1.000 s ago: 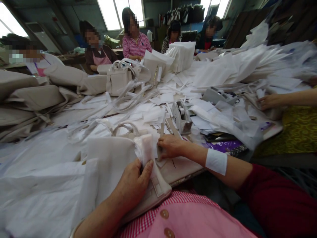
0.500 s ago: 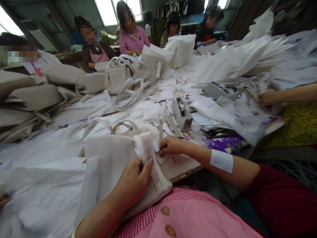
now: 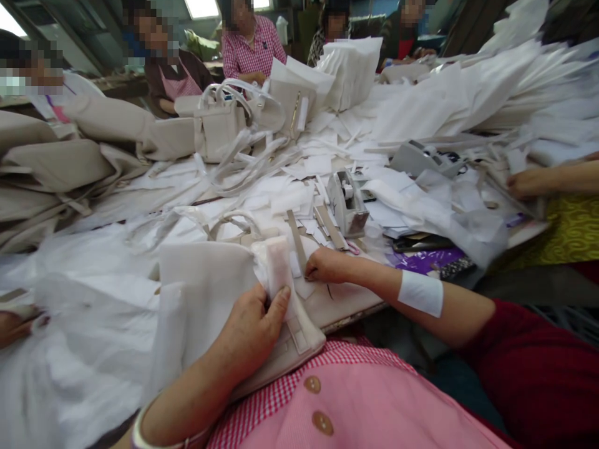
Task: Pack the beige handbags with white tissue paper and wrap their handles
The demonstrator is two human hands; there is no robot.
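Observation:
My left hand [image 3: 255, 327] is closed on the edge of a cream handbag [image 3: 299, 337] at the table's front edge. Its thumb presses a white foam-wrapped piece [image 3: 279, 265] against the bag. A sheet of white foam [image 3: 206, 280] covers much of the bag, and its handle [image 3: 236, 218] shows behind. Just right of the bag, my right hand [image 3: 327, 265] is closed with its fingertips at the lower end of a narrow grey-beige strip [image 3: 296, 237]. The strip leans up and left from the fingers. White paper scraps lie around it.
A grey tape dispenser [image 3: 349, 209] stands beyond my right hand, and another dispenser [image 3: 425, 159] sits farther back. Cream bags [image 3: 56, 165] are heaped at left. Stacked white sheets [image 3: 430, 103] fill the back right. A co-worker's hand [image 3: 533, 181] is at right; another hand [image 3: 14, 324] is at left.
The strip at my right fingertips has tilted from nearly upright to leaning left. My left hand keeps its hold on the bag. The view has dipped slightly, and more of the co-worker's hand at left shows.

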